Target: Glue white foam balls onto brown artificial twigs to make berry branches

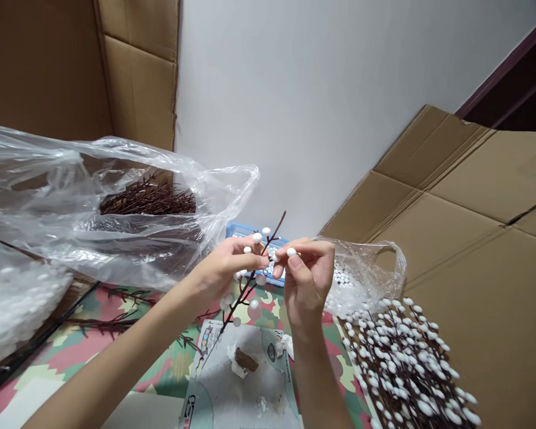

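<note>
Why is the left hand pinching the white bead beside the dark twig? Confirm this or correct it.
Wrong hand: the head view shows the right hand pinching the white bead beside the dark twig. The left hand grips the twig.

Flattened cardboard (469, 196) spreads out on my right beneath a white wall (304, 107), with a cardboard box flap (138, 65) standing on my left. A clear plastic bag (40, 196) of bare brown twigs slumps beside that flap, a blue plastic basket (245, 233) sits beyond my work, and white-beaded branches (406, 363) are heaped at lower right.
</note>
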